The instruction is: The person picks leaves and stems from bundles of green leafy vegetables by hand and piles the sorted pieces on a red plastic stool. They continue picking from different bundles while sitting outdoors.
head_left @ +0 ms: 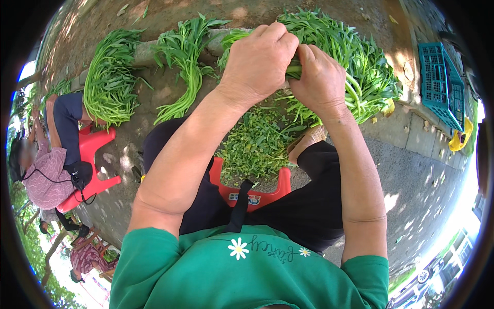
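Both hands are close together in front of me, fingers curled in. My left hand [261, 61] and my right hand [320, 78] grip the green water spinach stems [295, 68] that show between them. Behind and to the right lies a large heap of long leafy water spinach [360, 67], with thick pale stems near my right wrist. To the left of my hands a smaller bunch of water spinach [186, 72] rests with its stems toward me. Below my hands, plucked leaves and stem bits [252, 141] cover the ground between my feet. My fingertips are partly hidden.
I sit on a red plastic stool [275, 193]. Farther left lies another bundle of greens [110, 77], beside a person [49, 175] on a red stool [92, 149]. A teal plastic crate [441, 77] stands at the far right, near a yellow object [461, 135].
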{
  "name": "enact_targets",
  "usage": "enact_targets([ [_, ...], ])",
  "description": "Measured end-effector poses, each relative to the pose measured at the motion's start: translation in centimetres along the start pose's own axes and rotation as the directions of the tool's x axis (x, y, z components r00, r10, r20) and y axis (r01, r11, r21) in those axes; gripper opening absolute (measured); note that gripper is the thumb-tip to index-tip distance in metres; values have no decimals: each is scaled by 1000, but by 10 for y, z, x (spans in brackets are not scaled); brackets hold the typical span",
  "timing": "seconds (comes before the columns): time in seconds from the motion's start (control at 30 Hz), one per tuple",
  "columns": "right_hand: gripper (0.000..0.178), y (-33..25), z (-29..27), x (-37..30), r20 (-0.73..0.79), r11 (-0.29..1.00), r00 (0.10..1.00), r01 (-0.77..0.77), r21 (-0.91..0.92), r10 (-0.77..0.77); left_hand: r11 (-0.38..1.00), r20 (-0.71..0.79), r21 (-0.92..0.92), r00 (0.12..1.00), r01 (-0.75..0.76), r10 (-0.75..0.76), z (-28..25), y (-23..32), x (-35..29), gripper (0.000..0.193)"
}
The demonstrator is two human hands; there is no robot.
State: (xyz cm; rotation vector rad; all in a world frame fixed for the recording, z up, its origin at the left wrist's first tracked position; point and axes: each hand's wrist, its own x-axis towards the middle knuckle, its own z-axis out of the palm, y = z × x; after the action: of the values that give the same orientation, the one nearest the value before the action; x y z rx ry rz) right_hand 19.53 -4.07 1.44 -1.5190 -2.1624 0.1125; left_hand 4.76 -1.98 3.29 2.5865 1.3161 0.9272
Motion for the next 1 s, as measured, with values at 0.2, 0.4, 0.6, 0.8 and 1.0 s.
enact_targets([
  [0.2, 31, -2, 2, -1, 39, 1000, 999, 16, 0, -16, 997, 47, 37, 996, 68, -70, 1, 1, -2, 7],
  [0.4, 35, -4, -3, 2, 16, 1000, 1000, -19, 25, 18, 946, -204, -292, 957, 141, -205, -4, -12, 6, 5],
  [0.6, 42, 2, -13, 7, 10, 962, 970, -242, 131, 242, 882, -239, -470, 967, -41, -83, -44, -2, -13, 12],
  [0.8, 44, 9, -15, 13, 5, 891, 912, -403, 210, 411, 920, 584, -357, 807, 161, 86, -23, 16, -57, 33],
  [1.0, 42, 7, -14, 10, -126, 941, 941, -290, 171, 313, 100, 608, -748, 738, 656, -292, -19, 7, -28, 46],
])
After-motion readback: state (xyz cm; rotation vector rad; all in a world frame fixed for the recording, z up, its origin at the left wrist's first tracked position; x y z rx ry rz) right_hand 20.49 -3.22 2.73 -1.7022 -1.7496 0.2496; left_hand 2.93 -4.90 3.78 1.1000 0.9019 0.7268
